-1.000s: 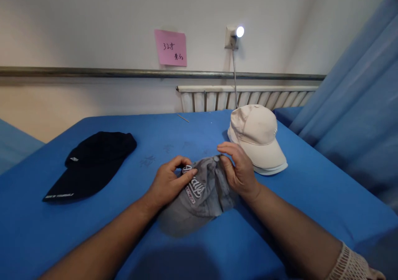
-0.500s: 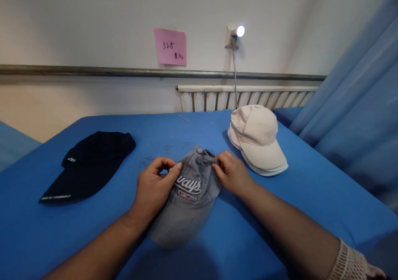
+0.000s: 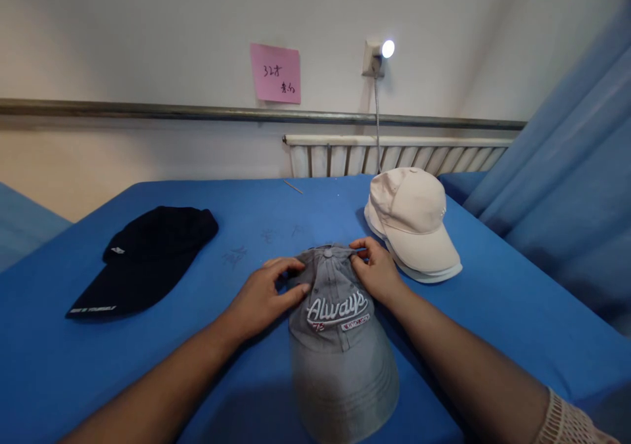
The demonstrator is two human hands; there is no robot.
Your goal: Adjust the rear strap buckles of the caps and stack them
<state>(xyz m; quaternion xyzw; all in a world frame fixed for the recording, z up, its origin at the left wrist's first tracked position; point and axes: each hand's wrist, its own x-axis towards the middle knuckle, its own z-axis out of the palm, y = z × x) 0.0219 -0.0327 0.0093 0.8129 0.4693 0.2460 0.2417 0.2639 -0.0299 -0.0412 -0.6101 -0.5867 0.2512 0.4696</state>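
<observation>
- A gray cap (image 3: 340, 345) of washed, faded-looking cloth is at the near middle of the bench (image 3: 517, 299), between the two hands, its rounded brim pointing toward the person.
- Raised white script reading "Always" curves across its crown above a small patch; a cloth-covered button tops the puckered seams, and stitched rows follow the brim.
- The left hand (image 3: 266, 296) has thumb and fingers parted, their tips against the crown's left side.
- The right hand (image 3: 379, 273) curls at the crown's upper right edge, touching it; whether it pinches the cloth, I cannot tell.
- A pale openwork knit sleeve (image 3: 566, 421) shows on the right forearm.
- The bench is covered in smooth blue cloth, with faint dark handwriting beyond the left hand.
- A black cap (image 3: 152, 260) lies well to the left, crown slumped, long brim lettered in white along its edge.
- Near the right hand, a smooth cream cap (image 3: 411, 201) with a domed crown sits stacked, a paler brim (image 3: 436, 276) peeking out beneath.
</observation>
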